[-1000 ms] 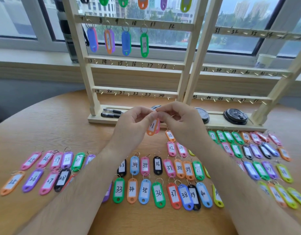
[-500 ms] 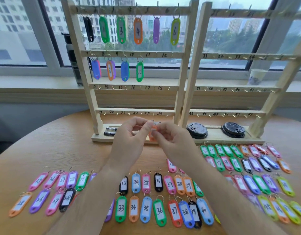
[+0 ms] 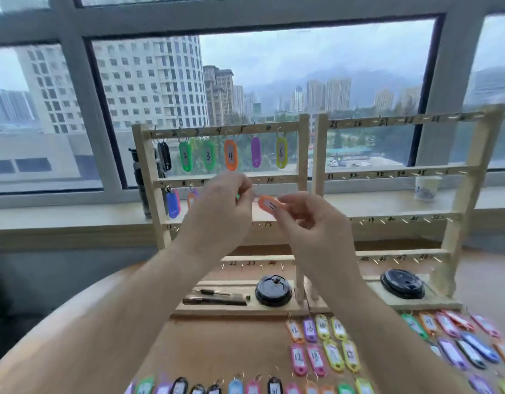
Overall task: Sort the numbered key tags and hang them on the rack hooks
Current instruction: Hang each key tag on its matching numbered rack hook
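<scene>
Held tag: the orange tag marked 11 [image 3: 269, 206] is hanging in the air between both hands, lying almost level; it is sitting in front of the second rail of the left rack [image 3: 303, 155]
Right hand: the right hand [image 3: 311, 223] is pinching the tag's right end between thumb and forefinger; its other fingers are curling loosely
Left hand: the left hand [image 3: 217, 206] is reaching in from the left with its fingers curled and pinching at the tag's ring end; the ring itself is blurring out
Top rail: six hung tags [image 3: 230, 155] are dangling side by side, black, green, green, orange, purple and yellow-green
Second rail: a blue tag [image 3: 173, 204] is hanging at the left end; another orange one just right of it is showing only partly behind the left hand
Right rack: the right rack [image 3: 319, 155] is standing just beside the left one, its rails numbering from 25
Rack bases: a black lid [image 3: 272, 290] is lying on the left base beside two pens [image 3: 214, 297]; a second lid [image 3: 402, 284] is lying on the right base
Surface: the round wooden surface [image 3: 231, 345] is carrying rows of loose tags [image 3: 316, 336] near the racks and along the near edge
Sill: a dark bottle [image 3: 139, 189] is standing far left behind the rack; a paper cup [image 3: 426, 187] is standing far right
</scene>
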